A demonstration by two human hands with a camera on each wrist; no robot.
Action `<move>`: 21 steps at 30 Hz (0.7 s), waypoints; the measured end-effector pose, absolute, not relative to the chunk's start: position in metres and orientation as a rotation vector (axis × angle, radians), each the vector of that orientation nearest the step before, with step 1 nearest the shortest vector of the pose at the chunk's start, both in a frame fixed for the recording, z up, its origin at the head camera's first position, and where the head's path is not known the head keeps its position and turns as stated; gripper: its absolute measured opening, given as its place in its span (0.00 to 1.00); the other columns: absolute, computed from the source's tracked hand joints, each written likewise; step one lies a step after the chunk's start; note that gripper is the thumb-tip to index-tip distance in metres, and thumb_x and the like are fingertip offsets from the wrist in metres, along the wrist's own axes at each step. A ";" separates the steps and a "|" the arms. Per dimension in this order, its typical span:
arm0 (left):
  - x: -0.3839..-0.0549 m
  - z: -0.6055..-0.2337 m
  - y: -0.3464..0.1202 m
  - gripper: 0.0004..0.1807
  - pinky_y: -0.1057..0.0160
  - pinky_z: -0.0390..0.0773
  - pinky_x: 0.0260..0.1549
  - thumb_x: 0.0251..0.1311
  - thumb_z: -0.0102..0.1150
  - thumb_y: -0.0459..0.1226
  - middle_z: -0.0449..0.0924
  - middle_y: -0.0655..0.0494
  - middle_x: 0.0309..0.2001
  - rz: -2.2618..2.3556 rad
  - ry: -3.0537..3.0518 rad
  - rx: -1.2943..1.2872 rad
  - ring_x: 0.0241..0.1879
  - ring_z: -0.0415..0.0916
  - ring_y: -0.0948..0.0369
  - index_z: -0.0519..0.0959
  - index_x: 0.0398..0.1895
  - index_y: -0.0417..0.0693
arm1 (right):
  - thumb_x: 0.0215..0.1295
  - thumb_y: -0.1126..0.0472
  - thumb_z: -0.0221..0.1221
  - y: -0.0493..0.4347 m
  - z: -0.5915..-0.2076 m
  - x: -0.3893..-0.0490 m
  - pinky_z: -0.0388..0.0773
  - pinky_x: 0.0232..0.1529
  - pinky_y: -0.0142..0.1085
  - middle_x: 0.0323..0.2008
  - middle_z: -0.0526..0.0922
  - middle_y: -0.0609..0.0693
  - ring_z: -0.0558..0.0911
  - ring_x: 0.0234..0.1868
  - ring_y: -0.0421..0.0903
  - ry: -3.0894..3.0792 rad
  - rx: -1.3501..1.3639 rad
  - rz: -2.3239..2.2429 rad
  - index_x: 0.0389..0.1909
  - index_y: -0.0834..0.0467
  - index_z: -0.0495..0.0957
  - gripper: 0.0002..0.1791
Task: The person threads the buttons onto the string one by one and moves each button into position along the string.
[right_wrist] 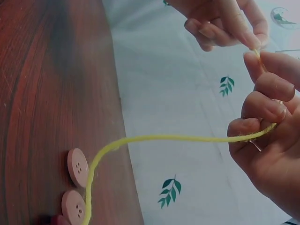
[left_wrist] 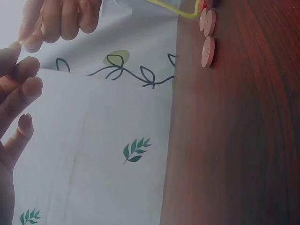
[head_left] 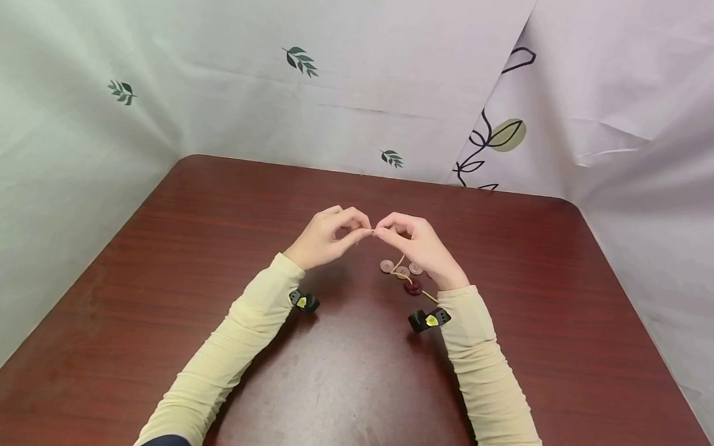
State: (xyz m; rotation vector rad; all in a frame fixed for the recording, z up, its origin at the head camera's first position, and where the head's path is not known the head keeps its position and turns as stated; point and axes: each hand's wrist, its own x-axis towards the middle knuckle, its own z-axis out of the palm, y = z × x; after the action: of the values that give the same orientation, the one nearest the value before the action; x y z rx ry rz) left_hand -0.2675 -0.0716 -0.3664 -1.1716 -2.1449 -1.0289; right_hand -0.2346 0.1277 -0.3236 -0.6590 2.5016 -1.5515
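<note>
My left hand (head_left: 326, 240) and right hand (head_left: 424, 247) meet fingertip to fingertip above the table. Thumb and forefinger of each pinch the thin end of a yellow yarn (right_wrist: 164, 137). From there the yarn passes under the curled fingers of my right hand (right_wrist: 276, 154) and droops to the table. A small shiny sliver (right_wrist: 255, 146) shows below those fingers; what it is I cannot tell. Under the right hand lie pink buttons (head_left: 387, 266) and a dark red button (head_left: 412, 287), with yarn running across them. Pink buttons (left_wrist: 208, 51) also show in the left wrist view.
The brown wooden table (head_left: 113, 290) has rounded far corners. Behind and beside it hangs a white cloth (head_left: 231, 72) with leaf prints. Black wrist straps with cameras (head_left: 429, 320) sit on both cream sleeves (head_left: 233, 345).
</note>
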 end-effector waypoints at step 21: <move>-0.275 -0.373 -0.069 0.34 0.61 0.72 0.45 0.50 0.58 0.55 0.74 0.63 0.42 -1.029 -2.589 -1.256 0.43 0.73 0.63 0.62 0.58 0.54 | 0.60 0.58 0.56 0.136 -0.323 -0.236 0.62 0.24 0.30 0.17 0.73 0.43 0.67 0.21 0.41 2.545 -0.708 -1.435 0.32 0.59 0.77 0.07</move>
State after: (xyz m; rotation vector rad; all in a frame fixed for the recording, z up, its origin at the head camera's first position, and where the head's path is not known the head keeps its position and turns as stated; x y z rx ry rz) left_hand -0.2747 -0.0687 -0.3732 -1.2558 -2.5893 -1.0293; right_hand -0.2363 0.1355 -0.3234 -0.7085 2.5454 -1.4353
